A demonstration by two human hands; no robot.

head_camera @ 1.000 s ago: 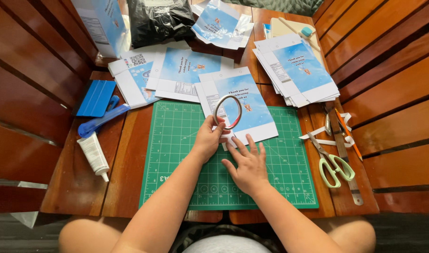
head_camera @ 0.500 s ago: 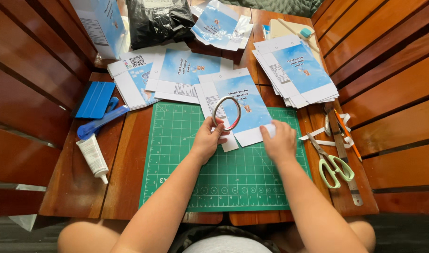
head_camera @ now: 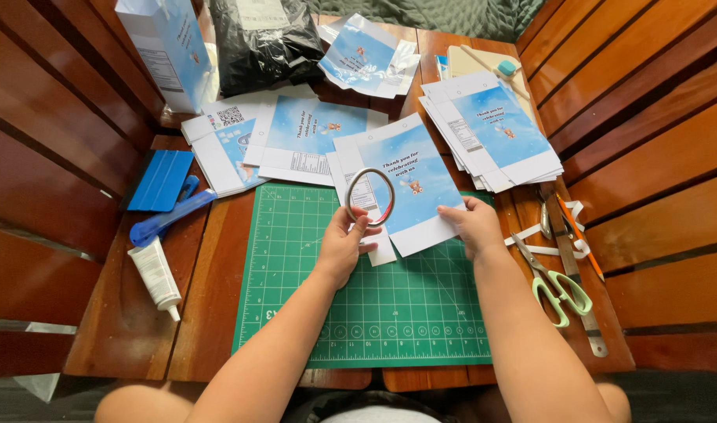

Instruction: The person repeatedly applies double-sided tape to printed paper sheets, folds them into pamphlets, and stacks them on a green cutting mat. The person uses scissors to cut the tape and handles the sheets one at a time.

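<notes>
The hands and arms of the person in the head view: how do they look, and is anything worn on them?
Both arms are bare from the bottom edge of the picture up to the wrists; no sleeves show. The left hand and the right hand wear no gloves. I can see no watch, bracelet or ring on either, though small details are hard to tell. The fingernails look short and unpainted.

A wooden slatted tabletop (head_camera: 217, 298) carries a green cutting mat (head_camera: 374, 313) under both hands. Left of the left hand (head_camera: 344, 244) lie a white glue tube (head_camera: 156, 276), a blue-handled cutter (head_camera: 169, 219) and a blue scraper (head_camera: 161, 180). Right of the right hand (head_camera: 474, 225) lie green-handled scissors (head_camera: 553, 280), a metal ruler (head_camera: 574, 274) and an orange pencil (head_camera: 582, 239). Stacks of blue-and-white printed box sheets (head_camera: 496, 129) lie beyond the hands.
</notes>
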